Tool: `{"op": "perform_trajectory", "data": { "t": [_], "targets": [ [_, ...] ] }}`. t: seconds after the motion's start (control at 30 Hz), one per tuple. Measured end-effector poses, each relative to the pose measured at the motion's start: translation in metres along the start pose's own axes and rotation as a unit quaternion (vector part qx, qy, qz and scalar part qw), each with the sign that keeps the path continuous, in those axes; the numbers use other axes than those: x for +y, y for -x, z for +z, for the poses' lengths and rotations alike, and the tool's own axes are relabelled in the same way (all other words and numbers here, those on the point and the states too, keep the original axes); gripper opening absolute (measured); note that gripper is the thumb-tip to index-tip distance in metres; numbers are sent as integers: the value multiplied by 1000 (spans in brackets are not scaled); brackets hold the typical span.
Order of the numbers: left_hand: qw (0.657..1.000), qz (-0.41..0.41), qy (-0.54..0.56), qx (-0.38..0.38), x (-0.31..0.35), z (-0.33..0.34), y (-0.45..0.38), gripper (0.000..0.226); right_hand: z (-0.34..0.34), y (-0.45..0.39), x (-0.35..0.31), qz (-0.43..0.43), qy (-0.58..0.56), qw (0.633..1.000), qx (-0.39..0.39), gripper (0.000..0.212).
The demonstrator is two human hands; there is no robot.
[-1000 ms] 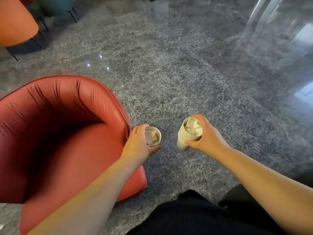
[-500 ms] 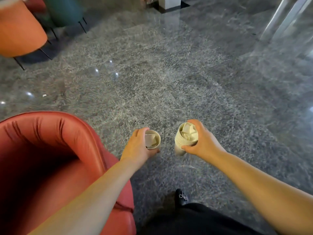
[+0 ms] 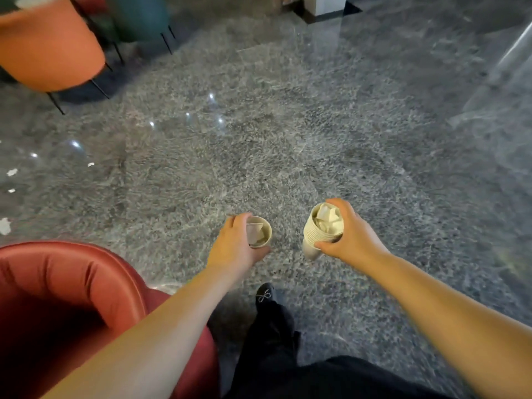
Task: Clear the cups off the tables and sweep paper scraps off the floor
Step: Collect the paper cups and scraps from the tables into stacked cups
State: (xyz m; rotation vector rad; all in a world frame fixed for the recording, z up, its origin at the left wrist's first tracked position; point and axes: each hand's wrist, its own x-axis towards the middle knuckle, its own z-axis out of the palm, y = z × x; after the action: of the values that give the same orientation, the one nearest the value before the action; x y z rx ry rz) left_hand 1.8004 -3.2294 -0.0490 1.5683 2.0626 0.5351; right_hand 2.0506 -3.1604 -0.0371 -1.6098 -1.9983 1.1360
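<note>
Grey stone floor (image 3: 288, 139) still has paper scraps (image 3: 5, 226) lying far left, so sweeping's left. Left hand (image 3: 236, 246) grips a single cup (image 3: 259, 232), right hand (image 3: 349, 237) grips the cup stack (image 3: 322, 228).

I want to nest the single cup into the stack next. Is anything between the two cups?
Nothing visible does. The single cup in the left hand and the stack of cups in the right hand are apart, with only bare floor showing between them. Folded paper sits inside both, which might hinder nesting.
</note>
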Motion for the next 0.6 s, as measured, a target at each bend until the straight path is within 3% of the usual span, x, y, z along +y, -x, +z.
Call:
{"op": "perform_trajectory", "data": {
  "t": [0.27,0.6],
  "targets": [
    [1000,-21,-10,-5,-25,-49,-178,90,-12,-177,-51,-8,16,1000,-2,88],
    [1000,-1,-18,-23,-12,-78,-366,90,-42,-358,-76,3,6,1000,9,87]
  ]
}}
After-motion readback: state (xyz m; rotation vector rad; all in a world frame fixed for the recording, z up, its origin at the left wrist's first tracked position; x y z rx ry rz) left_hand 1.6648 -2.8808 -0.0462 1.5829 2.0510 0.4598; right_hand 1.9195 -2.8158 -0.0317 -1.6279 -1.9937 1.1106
